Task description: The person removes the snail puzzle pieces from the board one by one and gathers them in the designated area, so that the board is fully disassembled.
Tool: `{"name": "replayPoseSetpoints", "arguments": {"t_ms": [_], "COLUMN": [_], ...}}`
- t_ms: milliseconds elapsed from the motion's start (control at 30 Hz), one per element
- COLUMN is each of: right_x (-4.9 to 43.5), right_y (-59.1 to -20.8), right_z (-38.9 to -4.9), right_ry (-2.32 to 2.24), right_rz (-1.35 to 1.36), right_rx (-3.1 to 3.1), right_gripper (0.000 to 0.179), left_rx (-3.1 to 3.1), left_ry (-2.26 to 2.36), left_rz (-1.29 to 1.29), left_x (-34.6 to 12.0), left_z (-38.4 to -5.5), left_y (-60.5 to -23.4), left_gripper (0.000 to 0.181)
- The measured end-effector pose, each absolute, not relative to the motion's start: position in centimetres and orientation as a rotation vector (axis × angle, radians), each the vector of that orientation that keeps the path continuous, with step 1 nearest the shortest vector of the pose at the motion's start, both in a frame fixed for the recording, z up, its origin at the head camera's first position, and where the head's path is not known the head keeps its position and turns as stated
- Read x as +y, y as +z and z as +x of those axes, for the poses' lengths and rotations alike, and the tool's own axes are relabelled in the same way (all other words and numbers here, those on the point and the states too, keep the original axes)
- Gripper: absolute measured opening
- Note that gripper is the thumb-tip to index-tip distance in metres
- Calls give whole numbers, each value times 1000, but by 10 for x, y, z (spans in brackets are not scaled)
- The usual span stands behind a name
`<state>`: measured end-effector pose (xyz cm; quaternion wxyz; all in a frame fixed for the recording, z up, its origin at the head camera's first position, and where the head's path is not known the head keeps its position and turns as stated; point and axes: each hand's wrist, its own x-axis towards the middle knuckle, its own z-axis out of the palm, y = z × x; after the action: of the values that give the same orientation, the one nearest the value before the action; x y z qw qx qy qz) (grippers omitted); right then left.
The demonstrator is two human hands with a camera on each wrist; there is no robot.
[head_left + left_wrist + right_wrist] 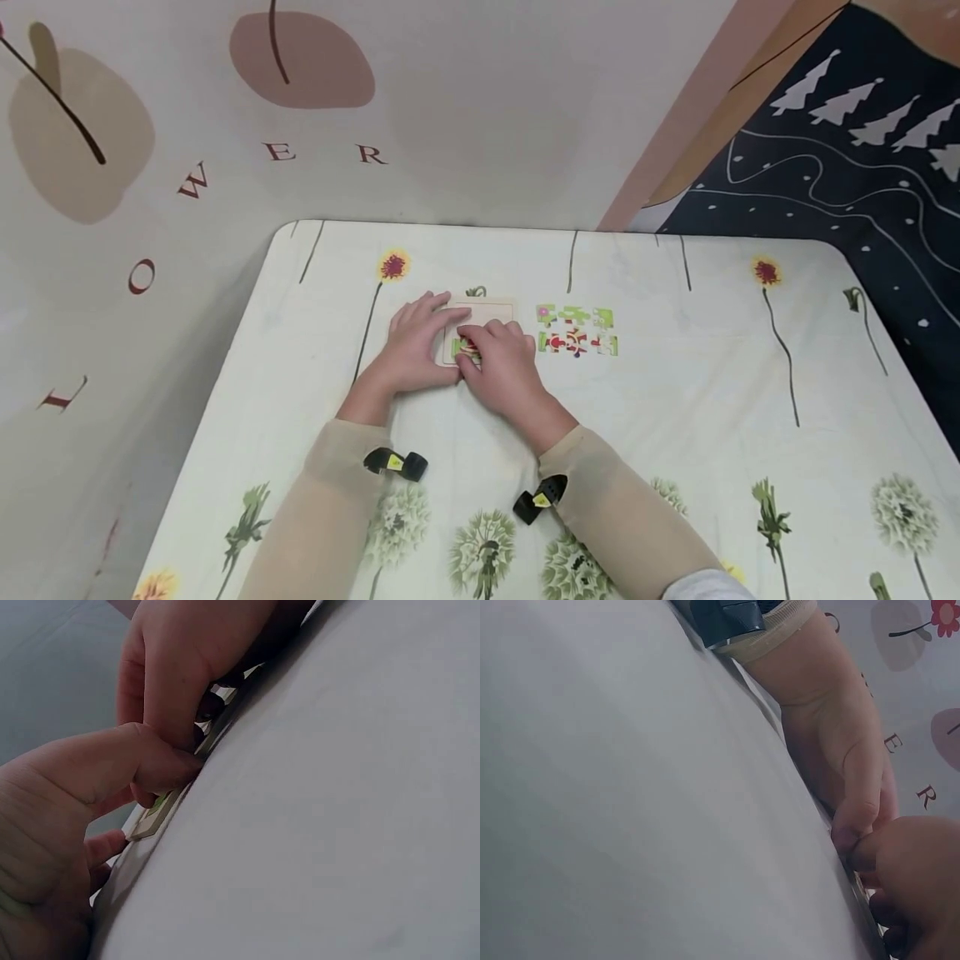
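A shallow puzzle board (491, 307) with a raised pale rim lies on the table, partly covered by both hands. My left hand (412, 350) rests along its left side, fingers spread and thumb stretched along the lower edge. Over the board's lower part, my right hand (504, 367) has thumb and forefinger curled at a green-and-red puzzle piece (467, 348), pinching it against the board. The two thumbs meet in the left wrist view, where the board's corner (146, 823) shows. Fingers hide much of the piece.
To the right of the board lie several loose puzzle pieces in two rows, a green upper row (574, 316) and a red-and-green lower row (576, 342). A white flower-printed cloth (675, 375) covers the table. A printed wall (480, 125) stands behind it.
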<state>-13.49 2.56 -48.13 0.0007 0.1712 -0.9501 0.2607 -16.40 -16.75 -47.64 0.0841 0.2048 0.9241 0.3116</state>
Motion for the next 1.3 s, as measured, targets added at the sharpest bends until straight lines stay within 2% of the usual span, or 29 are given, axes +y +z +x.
{"name": "replayPoseSetpoints", "arguments": {"t_ms": [633,1100,1300], "right_x": [26,30,37], "right_y": [-484,-490,-489], "right_z": [-134,-133,-130], "right_ry": [972,1158,1256], "right_rz": [463,543,543], "right_rx": [-2921,-2732,-2643], "right_gripper": [40,50,47], "left_rx": [2764,2759,2756], "left_ry": [914,915,905], "left_rz": [577,625,623], "left_x": [-166,-167,-167], "left_z": [-164,-165,-164], "left_y": [-478,-476,-474], "left_gripper": [96,96,94]}}
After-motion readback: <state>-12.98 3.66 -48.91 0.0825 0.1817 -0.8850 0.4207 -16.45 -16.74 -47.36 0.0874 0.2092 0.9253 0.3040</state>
